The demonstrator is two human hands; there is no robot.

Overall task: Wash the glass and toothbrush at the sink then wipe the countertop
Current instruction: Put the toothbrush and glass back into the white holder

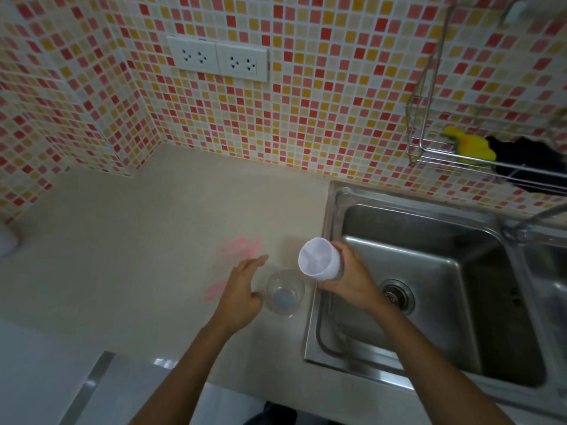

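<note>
A clear glass (pixel 285 292) stands upright on the beige countertop (pixel 153 240), close to the sink's left rim. My left hand (pixel 242 289) hovers just left of the glass with fingers spread, not gripping it. My right hand (pixel 349 280) grips a white plastic cup (pixel 319 256), tilted with its mouth toward me, above the left edge of the steel sink (pixel 429 332). Pink smears (pixel 239 245) mark the countertop left of my left hand. No toothbrush is visible.
A wire rack (pixel 435 154) on the tiled wall holds a yellow cloth (pixel 472 145) and a black item (pixel 527 167). The tap (pixel 534 217) reaches in from the right. Two sockets (pixel 217 59) sit on the wall. A white object (pixel 6 239) stands at the far left.
</note>
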